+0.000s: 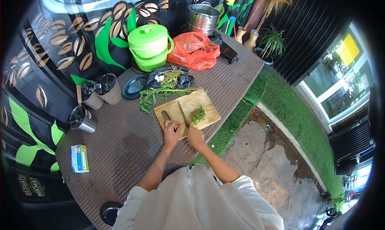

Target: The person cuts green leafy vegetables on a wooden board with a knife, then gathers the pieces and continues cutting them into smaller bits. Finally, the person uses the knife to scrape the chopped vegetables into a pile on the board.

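A wooden cutting board (187, 105) lies at a slant near the table's right edge. My right hand (195, 137) is closed on the handle of a knife (183, 112), whose blade points away from me across the board. Chopped green herbs (198, 115) sit in a small pile right of the blade. My left hand (172, 132) rests at the board's near left corner, its fingers bent and pressed together; what they hold, if anything, is too small to make out. Long green stalks (150, 97) lie just beyond the board, beside a black plastic bag (186, 81) with roots and scraps on it.
On the brown woven table (120, 149) stand a green lidded bucket (148, 45), a red plastic bag (192, 51), a steel pot (203, 19), a dark plate (133, 86), utensil holders (110, 94) and a blue-yellow packet (80, 158). A black dish (109, 214) sits near the front edge.
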Demonstrator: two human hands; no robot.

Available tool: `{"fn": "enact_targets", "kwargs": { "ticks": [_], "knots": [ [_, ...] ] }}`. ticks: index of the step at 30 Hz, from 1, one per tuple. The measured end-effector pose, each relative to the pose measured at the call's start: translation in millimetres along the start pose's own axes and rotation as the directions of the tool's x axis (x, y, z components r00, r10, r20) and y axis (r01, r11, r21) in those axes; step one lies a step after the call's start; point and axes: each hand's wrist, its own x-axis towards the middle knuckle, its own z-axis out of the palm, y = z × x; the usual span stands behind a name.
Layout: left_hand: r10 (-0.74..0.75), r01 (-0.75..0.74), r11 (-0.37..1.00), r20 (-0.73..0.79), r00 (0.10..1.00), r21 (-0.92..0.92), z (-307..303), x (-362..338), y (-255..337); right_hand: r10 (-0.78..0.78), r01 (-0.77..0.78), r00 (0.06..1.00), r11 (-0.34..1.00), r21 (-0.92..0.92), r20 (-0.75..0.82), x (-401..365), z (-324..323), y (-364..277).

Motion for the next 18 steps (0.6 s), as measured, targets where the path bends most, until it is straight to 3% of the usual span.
{"fn": "enact_targets", "kwargs": {
  "ticks": [7, 10, 12, 16, 18],
  "knots": [
    [-0.036, 0.035, 0.999, 0.062, 0.997, 0.012, 9.0, 16.1, 8.2, 0.065, -0.050, 0.996, 0.975, 0.215, -0.062, -8.6, -21.6, 25.0],
    [-0.004, -0.007, 0.995, 0.110, 0.994, 0.099, 18.7, 24.9, 10.8, 0.105, -0.083, 0.992, 0.955, 0.285, -0.064, -8.7, -25.4, 31.1],
    [0.070, -0.064, 0.996, 0.086, 0.994, -0.066, 24.9, 28.9, 12.1, 0.116, -0.077, 0.988, 0.941, 0.329, -0.099, -9.7, -26.5, 36.5],
    [0.135, -0.131, 0.988, 0.049, 0.990, -0.081, 22.8, 27.7, 17.1, 0.091, -0.056, 0.991, 0.949, 0.310, -0.101, -15.5, -31.3, 49.2],
    [-0.093, 0.137, 0.942, 0.155, 0.984, -0.306, 20.9, 23.6, 18.7, 0.064, -0.034, 0.993, 0.959, 0.280, -0.098, -19.5, -36.1, 54.5]
  ]
}}
